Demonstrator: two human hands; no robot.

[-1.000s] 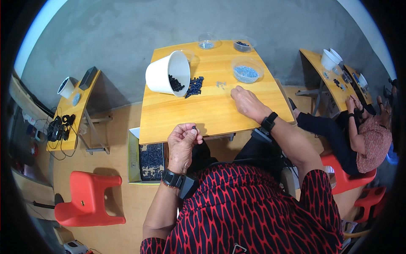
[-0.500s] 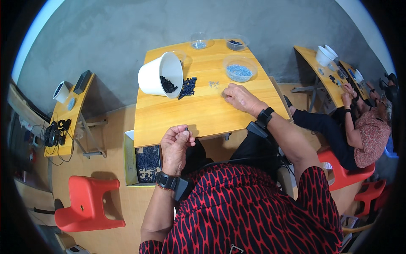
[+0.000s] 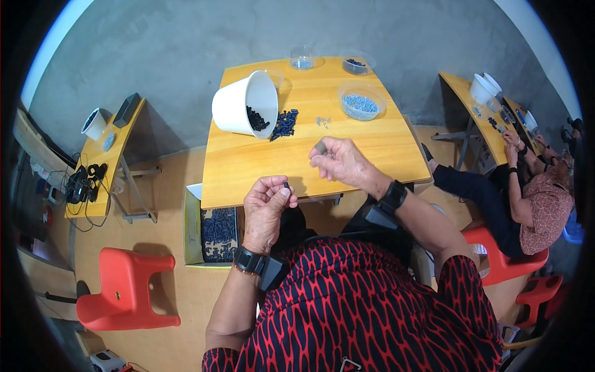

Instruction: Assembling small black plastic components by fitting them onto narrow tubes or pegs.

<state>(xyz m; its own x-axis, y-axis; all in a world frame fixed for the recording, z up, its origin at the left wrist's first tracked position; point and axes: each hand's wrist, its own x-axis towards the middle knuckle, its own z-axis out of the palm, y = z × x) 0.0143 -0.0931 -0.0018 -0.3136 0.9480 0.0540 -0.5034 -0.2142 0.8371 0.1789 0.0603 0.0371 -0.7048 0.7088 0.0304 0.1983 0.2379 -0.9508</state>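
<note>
At the yellow table [image 3: 242, 167], the left hand [image 3: 268, 203] pinches a small dark piece [image 3: 286, 185], while whether the curled right hand [image 3: 344, 163] grips anything cannot be told.

We see a yellow wood-grained worktop [image 3: 245, 164], white bucket [image 3: 231, 106], blue-black pieces [image 3: 284, 124], red chair [image 3: 116, 276], and red-and-black net-patterned shirt [image 3: 372, 304].

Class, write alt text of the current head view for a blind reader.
A person's left hand pinches a dark piece at the near edge of a wooden table; the right hand is over the table. Beyond lie a tipped white bucket holding black pieces and a clear bowl of silvery parts.
</note>
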